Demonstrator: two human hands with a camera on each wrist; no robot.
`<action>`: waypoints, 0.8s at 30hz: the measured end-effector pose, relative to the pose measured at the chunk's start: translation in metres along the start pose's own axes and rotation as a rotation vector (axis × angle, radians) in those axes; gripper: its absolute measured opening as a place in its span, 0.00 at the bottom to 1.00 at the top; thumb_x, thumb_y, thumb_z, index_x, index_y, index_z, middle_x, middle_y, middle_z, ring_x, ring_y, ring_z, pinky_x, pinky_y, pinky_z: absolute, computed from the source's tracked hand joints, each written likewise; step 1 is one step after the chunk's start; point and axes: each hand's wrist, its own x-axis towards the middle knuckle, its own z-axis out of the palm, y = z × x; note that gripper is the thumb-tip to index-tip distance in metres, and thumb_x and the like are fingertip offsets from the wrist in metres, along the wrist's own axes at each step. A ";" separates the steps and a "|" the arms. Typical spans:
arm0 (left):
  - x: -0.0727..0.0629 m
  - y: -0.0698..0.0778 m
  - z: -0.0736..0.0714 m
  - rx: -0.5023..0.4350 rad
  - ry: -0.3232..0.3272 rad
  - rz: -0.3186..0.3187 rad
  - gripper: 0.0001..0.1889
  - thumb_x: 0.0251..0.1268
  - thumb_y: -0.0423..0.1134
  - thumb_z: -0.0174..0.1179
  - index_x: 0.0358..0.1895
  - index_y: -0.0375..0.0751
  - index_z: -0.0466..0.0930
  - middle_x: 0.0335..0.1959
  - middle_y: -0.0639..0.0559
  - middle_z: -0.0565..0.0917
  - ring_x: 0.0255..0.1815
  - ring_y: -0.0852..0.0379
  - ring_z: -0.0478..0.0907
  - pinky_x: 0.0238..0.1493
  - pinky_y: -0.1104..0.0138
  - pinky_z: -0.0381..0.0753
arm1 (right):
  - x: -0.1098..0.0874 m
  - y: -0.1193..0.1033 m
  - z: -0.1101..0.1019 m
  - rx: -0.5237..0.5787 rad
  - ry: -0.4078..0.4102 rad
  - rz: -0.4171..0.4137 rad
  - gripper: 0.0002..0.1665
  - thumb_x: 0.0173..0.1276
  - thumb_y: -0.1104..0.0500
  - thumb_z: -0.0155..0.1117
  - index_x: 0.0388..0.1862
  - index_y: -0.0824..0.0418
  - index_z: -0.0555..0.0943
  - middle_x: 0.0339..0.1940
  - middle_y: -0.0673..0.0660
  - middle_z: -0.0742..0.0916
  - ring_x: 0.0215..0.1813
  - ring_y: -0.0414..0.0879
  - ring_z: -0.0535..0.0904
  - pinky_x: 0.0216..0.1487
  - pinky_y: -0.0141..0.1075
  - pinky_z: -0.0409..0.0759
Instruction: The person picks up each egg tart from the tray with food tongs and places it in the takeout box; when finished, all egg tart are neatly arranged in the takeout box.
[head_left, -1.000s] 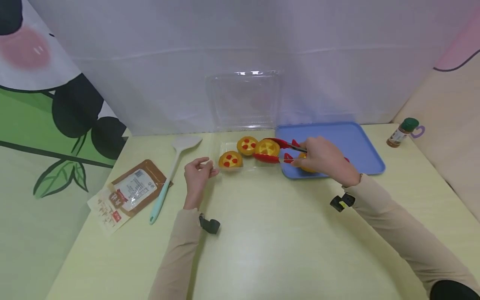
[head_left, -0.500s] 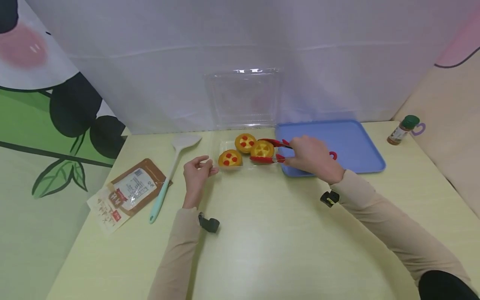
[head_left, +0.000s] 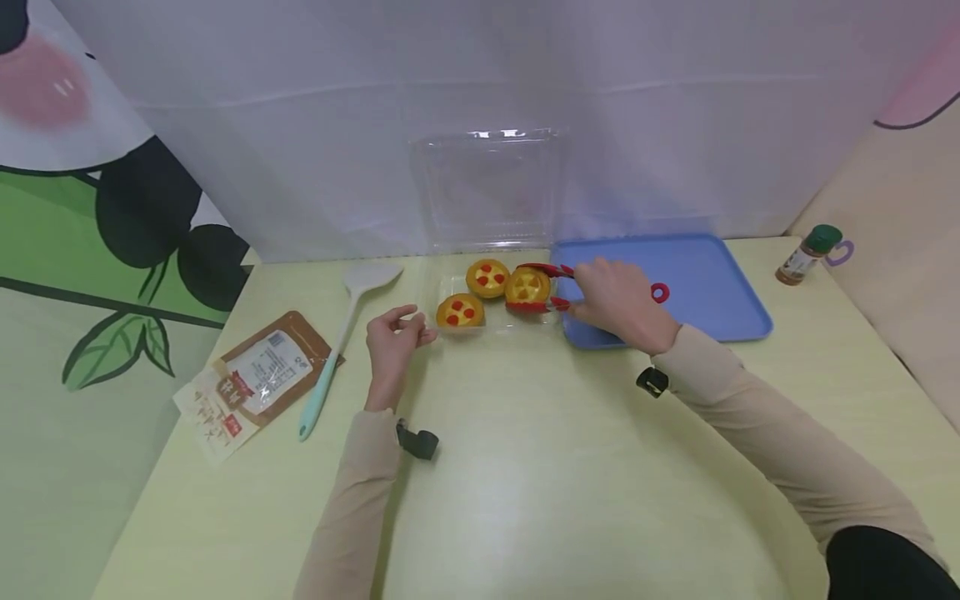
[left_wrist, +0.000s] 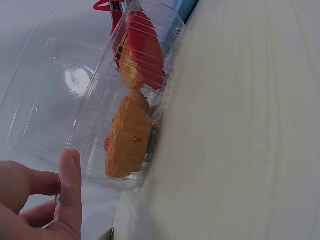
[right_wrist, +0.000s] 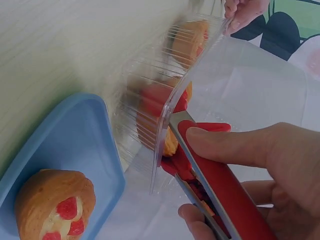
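Observation:
My right hand (head_left: 626,304) grips red tongs (right_wrist: 220,175) by their handle. The tongs' jaws straddle a yellow-topped tart (head_left: 527,286) inside a clear plastic clamshell box (left_wrist: 95,160). Two tarts with red toppings, a front one (head_left: 460,311) and a rear one (head_left: 487,277), sit to its left in the same box. At the box's left corner, my left hand (head_left: 393,354) pinches the rim between thumb and fingers. Another tart (right_wrist: 55,205) lies on the blue tray (head_left: 720,283), hidden behind my right hand in the head view.
The box's clear lid (head_left: 491,192) stands raised against the white backdrop. On the left lie a white-headed spatula (head_left: 322,392) with a mint handle and a brown packet (head_left: 255,375). A green-capped bottle (head_left: 808,254) stands at the far right, beyond the tray.
My right hand has moved left with the tongs and the yellow-topped tart, bringing the tart further into the box. My left hand has stayed at the box's corner.

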 end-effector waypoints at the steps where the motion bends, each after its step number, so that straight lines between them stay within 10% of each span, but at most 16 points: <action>1: 0.000 0.000 0.000 0.000 0.000 -0.002 0.18 0.69 0.29 0.57 0.59 0.24 0.74 0.30 0.47 0.75 0.19 0.68 0.82 0.31 0.77 0.86 | 0.001 0.000 0.000 -0.001 0.003 -0.002 0.27 0.57 0.62 0.64 0.11 0.54 0.57 0.16 0.48 0.53 0.20 0.41 0.47 0.19 0.31 0.42; 24: -0.007 -0.003 0.000 0.000 -0.003 0.002 0.19 0.68 0.27 0.57 0.60 0.24 0.74 0.27 0.49 0.76 0.17 0.70 0.81 0.29 0.78 0.85 | 0.002 0.006 -0.001 -0.071 0.007 -0.034 0.18 0.57 0.54 0.75 0.26 0.64 0.76 0.17 0.52 0.67 0.21 0.47 0.67 0.14 0.33 0.64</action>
